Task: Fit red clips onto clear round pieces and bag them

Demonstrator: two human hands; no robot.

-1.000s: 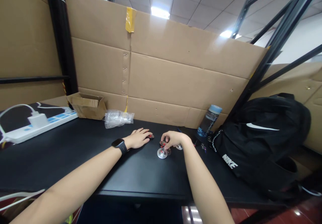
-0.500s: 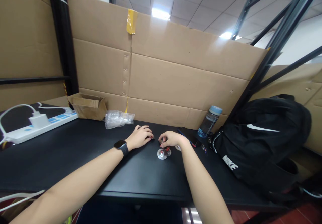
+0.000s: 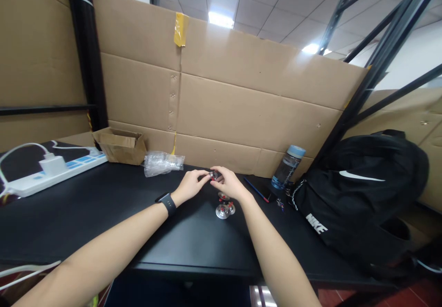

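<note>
My left hand (image 3: 191, 186) and my right hand (image 3: 229, 183) meet over the back middle of the black table. Between their fingertips is a small round silvery piece (image 3: 214, 175) with a bit of red on it. My fingers cover part of it, so its exact kind does not show. Just in front of my right hand lies a cluster of similar round, shiny discs (image 3: 222, 211) with red centres. They rest on the tabletop, close together and partly overlapping. A dark smartwatch (image 3: 167, 203) is strapped on my left wrist.
A crumpled clear plastic bag (image 3: 163, 163) and an open cardboard box (image 3: 120, 147) stand at back left, beside a white power strip (image 3: 69, 171). To the right are a pen (image 3: 256, 189), keys (image 3: 280, 204), a water bottle (image 3: 286, 168) and a black backpack (image 3: 362, 196).
My right hand has lifted from the discs and moved up and left. Both hands have come together, and a silvery piece is now between their fingertips.
</note>
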